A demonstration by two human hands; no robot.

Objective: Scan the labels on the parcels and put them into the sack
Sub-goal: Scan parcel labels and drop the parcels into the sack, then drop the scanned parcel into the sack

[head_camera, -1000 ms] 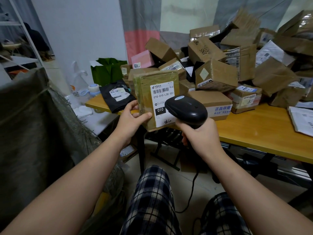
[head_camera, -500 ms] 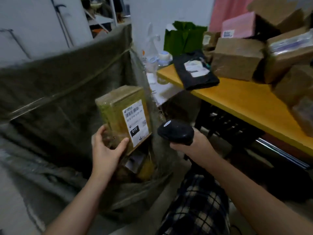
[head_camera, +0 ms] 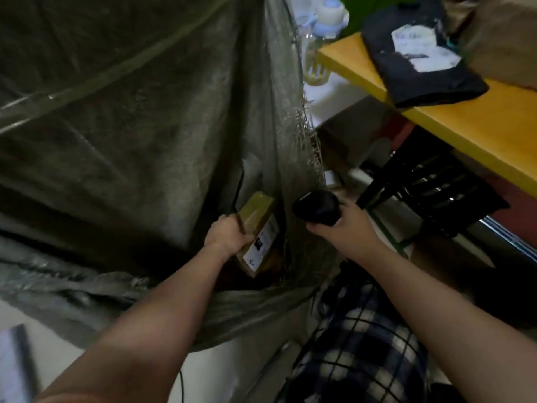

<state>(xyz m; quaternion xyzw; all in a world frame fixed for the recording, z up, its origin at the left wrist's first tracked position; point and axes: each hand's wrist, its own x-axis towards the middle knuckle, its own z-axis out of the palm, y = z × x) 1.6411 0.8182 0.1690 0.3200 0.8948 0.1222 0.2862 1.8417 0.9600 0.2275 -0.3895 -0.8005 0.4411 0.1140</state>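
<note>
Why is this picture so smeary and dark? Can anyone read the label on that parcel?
Head view: motion blur smears everything, so the label on the parcel is unreadable; the sack is dim inside, with pale sheen on its folds.

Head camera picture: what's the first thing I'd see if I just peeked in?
The huge grey-green sack fills the left and middle. At its opening, the left hand grips a taped parcel with a white label. Just right of it, the right hand holds a black scanner; a yellow table sits top right.
</note>
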